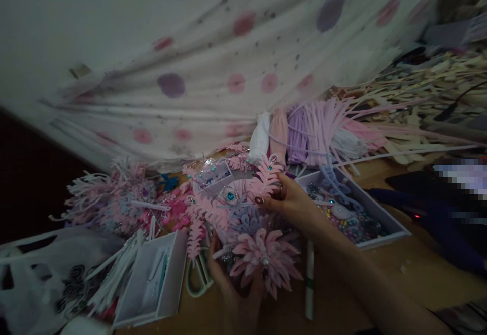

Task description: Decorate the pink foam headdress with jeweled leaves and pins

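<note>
I hold a pink and lilac foam headpiece (236, 208) set with teal gems over the wooden table (414, 279). My left hand (228, 279) grips it from below, under a large pink foam flower (266, 259). My right hand (291, 203) pinches a pink leaf-shaped foam piece (266, 177) at the headpiece's upper right side. Both hands are closed on the piece.
A white tray of beads and gems (353, 213) lies right of my hand. An open white box (152, 279), green-handled scissors (198, 274) and a glue stick (310, 279) lie near. Foam strip bundles (304, 132) and a dotted cloth (213, 61) fill the back. A plastic bag (41, 274) sits left.
</note>
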Demonstrator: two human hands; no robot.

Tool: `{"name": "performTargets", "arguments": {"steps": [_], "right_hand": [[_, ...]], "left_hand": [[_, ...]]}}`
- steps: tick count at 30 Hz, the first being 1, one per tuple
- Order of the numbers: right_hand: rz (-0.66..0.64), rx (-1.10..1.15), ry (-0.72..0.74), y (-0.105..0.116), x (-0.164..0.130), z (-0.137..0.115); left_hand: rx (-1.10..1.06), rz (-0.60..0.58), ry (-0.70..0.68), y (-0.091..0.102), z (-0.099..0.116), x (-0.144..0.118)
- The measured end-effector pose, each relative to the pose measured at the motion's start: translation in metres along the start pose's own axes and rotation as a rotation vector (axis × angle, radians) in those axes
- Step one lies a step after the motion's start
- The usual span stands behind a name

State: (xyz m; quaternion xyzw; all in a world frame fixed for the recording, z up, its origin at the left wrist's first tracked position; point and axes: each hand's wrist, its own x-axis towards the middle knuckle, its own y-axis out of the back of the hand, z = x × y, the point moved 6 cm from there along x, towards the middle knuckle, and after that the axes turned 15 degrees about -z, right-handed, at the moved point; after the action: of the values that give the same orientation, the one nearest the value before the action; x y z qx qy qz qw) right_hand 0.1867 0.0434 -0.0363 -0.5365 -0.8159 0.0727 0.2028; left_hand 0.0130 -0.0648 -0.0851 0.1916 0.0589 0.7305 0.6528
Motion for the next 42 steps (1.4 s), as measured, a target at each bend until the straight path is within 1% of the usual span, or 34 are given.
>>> {"name": "performTargets", "arguments": {"steps": [2,5,8,10,13,21,29,34,38,42], "right_hand": [[-0.005,-0.009,0.001,0.001,0.000,0.001],[0.003,-0.036,0.006,0.003,0.000,0.003],[-0.004,-0.058,0.006,0.004,0.000,0.005],[-0.011,-0.073,0.006,0.004,0.000,0.006],[-0.011,-0.103,0.002,0.004,-0.002,0.008],[-0.020,-0.113,0.026,0.003,-0.001,0.004],[0.062,-0.152,0.022,0.006,-0.002,-0.002],[0.119,-0.194,0.022,0.007,-0.003,-0.002],[0.122,-0.200,0.018,0.007,-0.003,-0.001],[0.095,-0.181,0.011,0.006,-0.004,0.000]], "left_hand": [[-0.028,-0.002,0.004,-0.001,0.002,0.000],[-0.042,-0.007,0.060,-0.001,0.000,-0.001],[-0.061,-0.044,0.092,-0.002,-0.002,-0.002],[-0.089,-0.054,0.072,-0.003,-0.002,-0.001],[-0.085,-0.027,0.044,-0.001,-0.001,0.000],[-0.150,-0.015,0.051,-0.002,0.000,0.000],[-0.113,-0.035,0.049,-0.001,0.004,0.002],[-0.121,-0.036,0.024,-0.002,0.004,0.001],[-0.131,-0.019,0.053,-0.002,-0.001,0.001],[-0.116,-0.009,0.027,-0.002,-0.002,0.002]]}}
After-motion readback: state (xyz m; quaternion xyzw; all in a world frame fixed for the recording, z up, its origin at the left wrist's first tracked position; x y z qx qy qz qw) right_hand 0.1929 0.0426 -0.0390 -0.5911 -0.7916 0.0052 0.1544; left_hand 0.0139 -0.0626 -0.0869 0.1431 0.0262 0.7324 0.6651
